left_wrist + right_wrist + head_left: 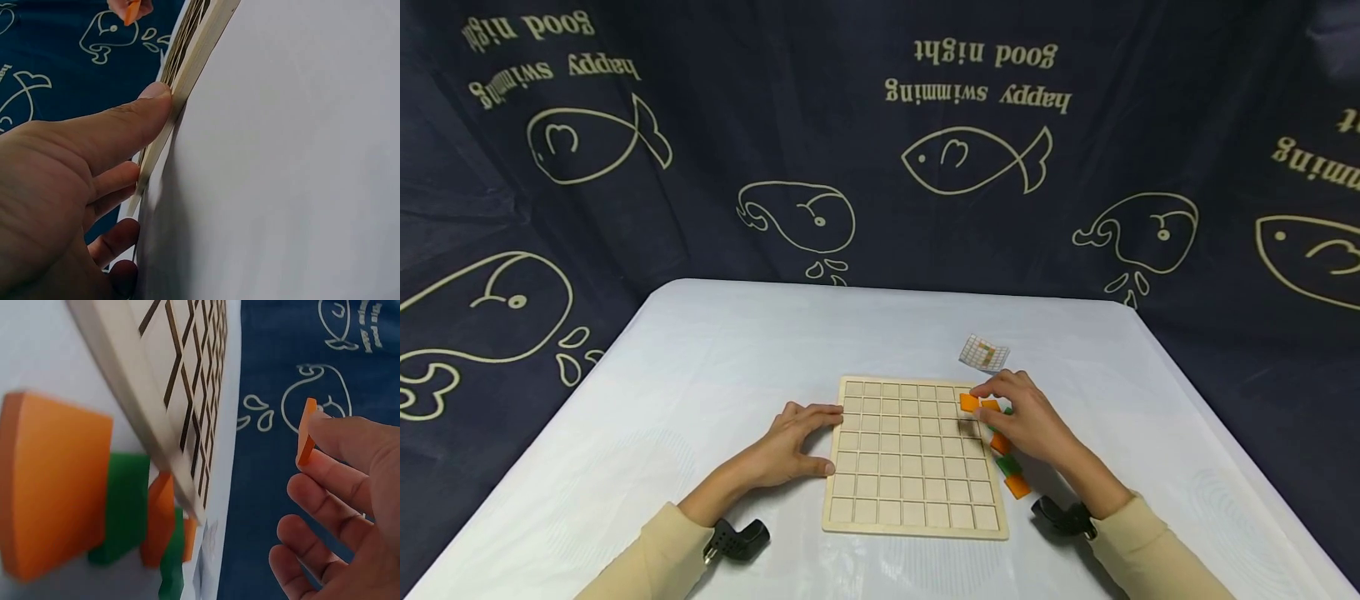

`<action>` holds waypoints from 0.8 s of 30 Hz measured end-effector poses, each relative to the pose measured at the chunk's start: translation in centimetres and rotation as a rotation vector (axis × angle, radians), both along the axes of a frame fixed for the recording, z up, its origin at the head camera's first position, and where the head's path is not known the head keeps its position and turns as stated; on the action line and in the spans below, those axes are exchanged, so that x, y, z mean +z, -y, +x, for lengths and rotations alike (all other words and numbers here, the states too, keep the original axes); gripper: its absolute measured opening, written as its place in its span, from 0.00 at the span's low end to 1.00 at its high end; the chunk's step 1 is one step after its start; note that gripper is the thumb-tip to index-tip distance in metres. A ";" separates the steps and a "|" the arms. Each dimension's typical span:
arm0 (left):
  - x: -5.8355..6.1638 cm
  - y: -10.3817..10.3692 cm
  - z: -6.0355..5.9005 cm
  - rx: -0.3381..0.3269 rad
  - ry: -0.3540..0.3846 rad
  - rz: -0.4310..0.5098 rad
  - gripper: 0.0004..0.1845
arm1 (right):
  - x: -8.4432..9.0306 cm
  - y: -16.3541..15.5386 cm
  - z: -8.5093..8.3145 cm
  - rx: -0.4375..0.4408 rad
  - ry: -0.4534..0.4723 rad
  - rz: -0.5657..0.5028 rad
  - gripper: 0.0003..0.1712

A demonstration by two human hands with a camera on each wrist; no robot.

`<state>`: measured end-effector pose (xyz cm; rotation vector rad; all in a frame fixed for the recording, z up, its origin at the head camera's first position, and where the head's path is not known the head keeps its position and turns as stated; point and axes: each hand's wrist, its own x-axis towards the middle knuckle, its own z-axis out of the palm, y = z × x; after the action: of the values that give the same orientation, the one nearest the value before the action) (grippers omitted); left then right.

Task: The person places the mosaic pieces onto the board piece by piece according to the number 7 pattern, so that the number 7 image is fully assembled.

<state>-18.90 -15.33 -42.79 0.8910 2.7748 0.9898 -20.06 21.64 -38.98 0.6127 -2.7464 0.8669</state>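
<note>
A wooden grid board of shallow square cells lies flat on the table. My left hand rests against the board's left edge, thumb and fingers spread apart along it; in the left wrist view the thumb touches the rim. Between thumb and index finger my right hand pinches an orange square tile, held over the board's top right corner. The right wrist view shows that tile raised above the board, with the other fingers loosely bent.
Several orange and green tiles lie along the board's right edge, among them an orange tile and a green tile. A small printed pattern card sits beyond the board. Behind the white table hangs a dark patterned cloth.
</note>
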 end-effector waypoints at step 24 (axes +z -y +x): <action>-0.2 0.1 0.0 0.004 0.023 0.020 0.37 | -0.2 5.6 -1.0 0.110 -0.003 -0.023 0.13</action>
<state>-18.94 -15.42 -42.99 0.8712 2.7539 1.0237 -21.07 16.08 -39.19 0.7659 -2.7183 0.9183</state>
